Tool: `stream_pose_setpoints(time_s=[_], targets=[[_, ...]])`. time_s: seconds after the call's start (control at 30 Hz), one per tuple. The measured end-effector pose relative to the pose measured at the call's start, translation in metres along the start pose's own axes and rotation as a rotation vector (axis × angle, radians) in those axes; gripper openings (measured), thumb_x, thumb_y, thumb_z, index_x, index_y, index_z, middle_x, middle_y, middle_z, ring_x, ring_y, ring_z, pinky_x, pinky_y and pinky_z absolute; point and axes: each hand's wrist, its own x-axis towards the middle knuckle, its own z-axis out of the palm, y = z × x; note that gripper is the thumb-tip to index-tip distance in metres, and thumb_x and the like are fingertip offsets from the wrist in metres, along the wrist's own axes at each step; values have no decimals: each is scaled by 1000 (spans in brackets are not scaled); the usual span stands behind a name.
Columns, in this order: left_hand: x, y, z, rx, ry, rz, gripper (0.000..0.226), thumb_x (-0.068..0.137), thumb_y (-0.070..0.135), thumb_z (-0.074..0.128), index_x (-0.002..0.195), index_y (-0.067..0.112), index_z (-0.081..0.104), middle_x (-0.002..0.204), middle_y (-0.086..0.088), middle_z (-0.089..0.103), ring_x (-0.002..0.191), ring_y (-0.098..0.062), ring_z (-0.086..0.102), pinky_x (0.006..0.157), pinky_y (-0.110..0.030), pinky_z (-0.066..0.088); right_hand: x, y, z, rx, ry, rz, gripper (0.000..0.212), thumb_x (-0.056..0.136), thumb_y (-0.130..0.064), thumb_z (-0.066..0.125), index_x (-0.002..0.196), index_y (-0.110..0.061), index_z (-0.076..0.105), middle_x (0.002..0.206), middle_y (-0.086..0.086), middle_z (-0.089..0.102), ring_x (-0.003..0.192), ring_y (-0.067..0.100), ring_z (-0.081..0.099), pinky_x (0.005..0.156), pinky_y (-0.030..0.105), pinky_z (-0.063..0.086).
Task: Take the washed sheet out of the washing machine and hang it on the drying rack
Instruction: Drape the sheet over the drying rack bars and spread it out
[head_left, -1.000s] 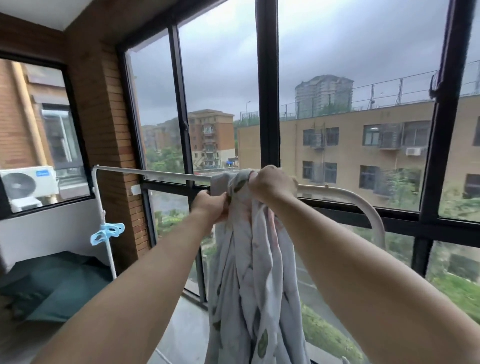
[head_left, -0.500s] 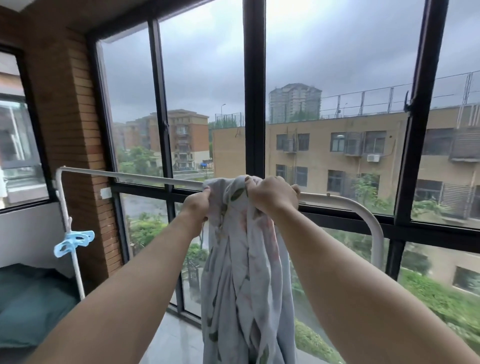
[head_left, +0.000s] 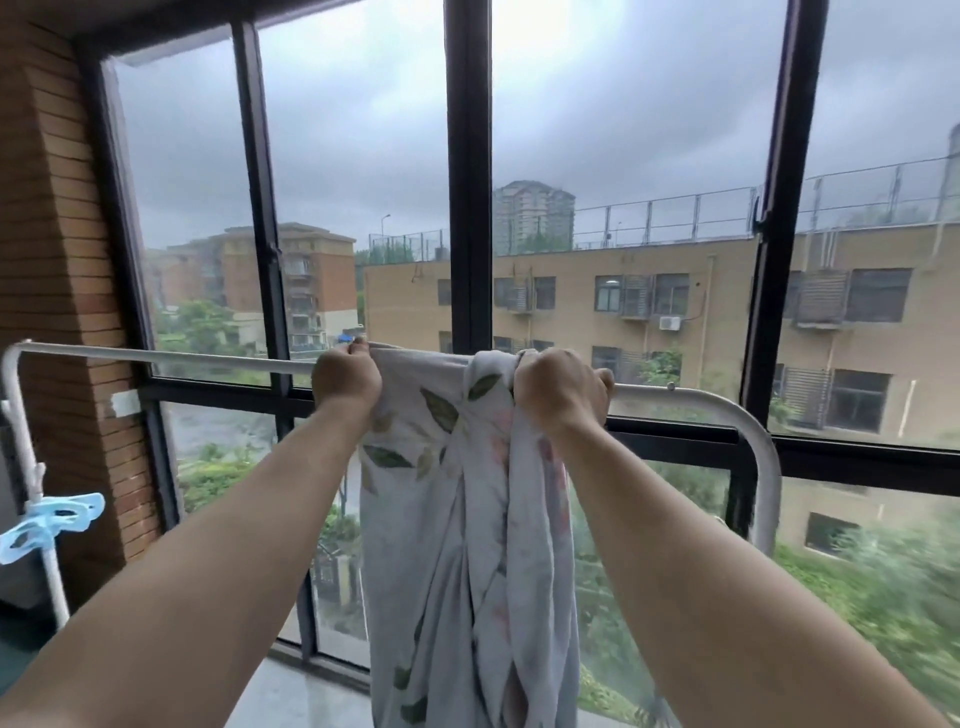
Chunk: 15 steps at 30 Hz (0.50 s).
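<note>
a pale grey fabric sheet (head_left: 467, 519) printed with green and pinkish leaves is draped over the top rail of a white tubular metal drying rack (head_left: 156, 357), just below the middle of the view. it hangs in a bunched, twisted column straight down toward 6 o'clock and out of the bottom edge. its top is pulled into a short flat band along the rail between the two hands.

the left hand (head_left: 347, 375), slightly toward 9 o'clock from centre, has its fingers curled in a fist round the left end of that band. the right hand (head_left: 560, 387), slightly toward 3 o'clock, is clenched round a gathered knot of cloth, knuckles toward the camera. whether its fingers also wrap the rail cannot be told. the bare forearms reach in from 7 and 5 o'clock.

the rail runs from 9 o'clock, where it bends down into a post, to 3 o'clock, where it curves down again. a light blue plastic clothes clip (head_left: 49, 525) sits on the left post at 8 o'clock. behind the rack stands a black-framed window (head_left: 470, 208), with a brown brick wall (head_left: 57, 260) at 10 o'clock and tan apartment blocks (head_left: 675, 291) under a grey sky outside.
</note>
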Motion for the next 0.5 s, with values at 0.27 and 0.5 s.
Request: stream_pose_setpoints(time_s=[0.27,0.5], targets=[[50,-30,-17,-4,-108,215,44,106,29,38,117,-5,64,121,-26,64,113,-40,57,92,-37,42,-1,-27,6,-151,79,195,36,98,-17,35,99,-7,69,112,14,67,102,32,58,86,37,35],[85,-45,-29,16,-146,231,45,107,26,35,114,-8,63,120,-30,63,113,-43,57,91,-39,41,-1,-36,-1,-338,35,241,38,100,-12,31,113,-4,66,120,20,63,109,36,58,83,37,42]])
